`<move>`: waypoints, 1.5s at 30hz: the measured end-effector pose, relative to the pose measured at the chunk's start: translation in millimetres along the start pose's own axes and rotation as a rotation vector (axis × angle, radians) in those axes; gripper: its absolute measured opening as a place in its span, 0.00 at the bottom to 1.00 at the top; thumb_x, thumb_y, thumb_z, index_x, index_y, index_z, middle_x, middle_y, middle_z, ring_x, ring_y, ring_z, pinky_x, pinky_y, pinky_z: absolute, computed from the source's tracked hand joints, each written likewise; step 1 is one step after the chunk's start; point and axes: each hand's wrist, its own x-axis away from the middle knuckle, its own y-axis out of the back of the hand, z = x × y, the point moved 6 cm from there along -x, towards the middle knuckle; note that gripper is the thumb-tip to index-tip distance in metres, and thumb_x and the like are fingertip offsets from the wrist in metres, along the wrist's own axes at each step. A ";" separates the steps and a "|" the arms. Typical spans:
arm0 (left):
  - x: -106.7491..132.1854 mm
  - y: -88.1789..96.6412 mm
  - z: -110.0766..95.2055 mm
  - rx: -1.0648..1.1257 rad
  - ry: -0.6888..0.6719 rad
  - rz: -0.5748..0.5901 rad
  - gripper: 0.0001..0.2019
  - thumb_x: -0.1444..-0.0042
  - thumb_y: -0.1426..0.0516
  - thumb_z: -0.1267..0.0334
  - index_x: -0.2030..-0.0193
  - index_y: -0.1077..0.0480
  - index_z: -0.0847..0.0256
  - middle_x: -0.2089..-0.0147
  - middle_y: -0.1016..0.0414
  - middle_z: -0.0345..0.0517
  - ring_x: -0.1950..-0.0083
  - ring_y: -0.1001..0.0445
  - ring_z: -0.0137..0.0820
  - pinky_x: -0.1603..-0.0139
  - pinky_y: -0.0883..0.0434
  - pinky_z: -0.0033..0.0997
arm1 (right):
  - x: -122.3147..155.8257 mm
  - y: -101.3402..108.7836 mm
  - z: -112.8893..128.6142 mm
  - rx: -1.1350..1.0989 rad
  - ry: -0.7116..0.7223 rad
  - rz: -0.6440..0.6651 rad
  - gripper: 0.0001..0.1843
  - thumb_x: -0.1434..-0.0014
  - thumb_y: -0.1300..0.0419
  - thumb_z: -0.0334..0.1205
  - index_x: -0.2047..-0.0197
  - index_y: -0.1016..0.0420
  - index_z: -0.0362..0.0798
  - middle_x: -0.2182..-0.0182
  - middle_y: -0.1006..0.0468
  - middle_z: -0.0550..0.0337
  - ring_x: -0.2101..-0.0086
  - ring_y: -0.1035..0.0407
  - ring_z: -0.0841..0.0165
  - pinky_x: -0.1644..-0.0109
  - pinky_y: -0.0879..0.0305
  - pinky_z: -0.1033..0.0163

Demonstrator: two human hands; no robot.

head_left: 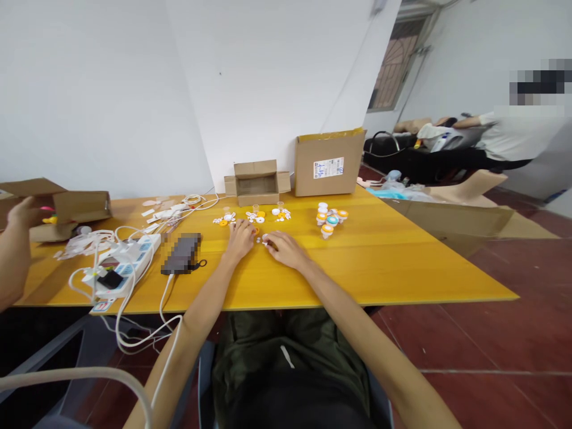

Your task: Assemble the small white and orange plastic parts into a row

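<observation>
Both left hand (241, 240) and right hand (287, 249) curled beside tiny round white pieces (258, 240), any pinch impossible to tell, well inside the front edge of the glossy yellow counter (357, 262), which stretched broadly rightward.

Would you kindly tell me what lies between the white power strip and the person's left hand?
In the head view, a dark phone-like device with a black loop and white cable lies between the power strip and left hand.
</observation>
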 end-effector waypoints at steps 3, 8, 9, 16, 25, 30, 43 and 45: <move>-0.4 -0.8 0.6 0.003 -0.007 -0.011 0.10 0.38 0.45 0.70 0.62 0.23 0.53 0.55 0.21 0.51 0.45 0.31 0.45 0.45 0.36 0.49 | -0.1 0.0 0.2 0.007 0.005 0.002 0.13 0.41 0.41 0.26 0.59 0.23 0.53 0.62 0.19 0.59 0.59 0.28 0.64 0.49 0.33 0.59; -0.9 -1.5 1.6 0.010 0.002 -0.010 0.09 0.39 0.44 0.69 0.61 0.22 0.53 0.54 0.21 0.51 0.45 0.31 0.46 0.45 0.35 0.50 | -0.2 -1.0 0.0 0.027 -0.002 0.010 0.12 0.40 0.41 0.25 0.59 0.24 0.53 0.62 0.19 0.59 0.59 0.28 0.64 0.50 0.33 0.59; -0.9 -1.5 1.7 0.011 0.004 -0.010 0.09 0.39 0.43 0.69 0.61 0.22 0.53 0.54 0.21 0.51 0.45 0.31 0.46 0.45 0.35 0.50 | -0.2 -1.1 0.1 0.028 0.000 0.011 0.12 0.40 0.41 0.25 0.59 0.24 0.53 0.62 0.19 0.59 0.59 0.28 0.63 0.50 0.33 0.59; -0.4 -0.5 0.2 0.018 -0.005 -0.013 0.09 0.39 0.44 0.68 0.61 0.23 0.53 0.54 0.20 0.50 0.45 0.30 0.46 0.45 0.36 0.50 | -0.1 -0.9 -1.4 0.017 0.014 -0.001 0.12 0.40 0.41 0.26 0.59 0.24 0.53 0.62 0.20 0.59 0.59 0.29 0.63 0.49 0.34 0.59; 1.0 1.3 -4.0 0.020 -0.017 -0.007 0.05 0.38 0.43 0.64 0.62 0.24 0.53 0.56 0.20 0.50 0.46 0.29 0.46 0.44 0.36 0.49 | -0.2 -2.8 -7.5 0.046 0.003 -0.027 0.10 0.39 0.40 0.27 0.61 0.23 0.53 0.62 0.22 0.58 0.58 0.29 0.63 0.50 0.33 0.60; 1.0 0.1 -5.4 0.025 -0.006 0.002 0.02 0.41 0.39 0.61 0.62 0.25 0.54 0.56 0.21 0.50 0.46 0.29 0.47 0.43 0.37 0.49 | -0.2 -2.6 -9.0 0.068 -0.018 -0.025 0.10 0.39 0.40 0.29 0.61 0.21 0.53 0.62 0.22 0.57 0.58 0.28 0.63 0.51 0.32 0.59; 2.2 0.1 -4.6 0.006 -0.016 0.039 0.09 0.39 0.44 0.67 0.57 0.24 0.53 0.50 0.22 0.51 0.43 0.31 0.46 0.42 0.37 0.51 | -1.6 -3.2 -15.6 0.026 -0.092 -0.042 0.06 0.41 0.36 0.31 0.66 0.21 0.52 0.61 0.22 0.58 0.58 0.27 0.64 0.51 0.30 0.61; 2.5 0.0 -4.3 -0.003 -0.013 0.052 0.11 0.39 0.46 0.68 0.56 0.24 0.53 0.49 0.22 0.51 0.42 0.31 0.45 0.42 0.37 0.51 | -2.0 -2.6 -15.4 0.024 -0.096 -0.051 0.05 0.41 0.36 0.31 0.66 0.22 0.51 0.60 0.22 0.57 0.57 0.26 0.64 0.49 0.30 0.60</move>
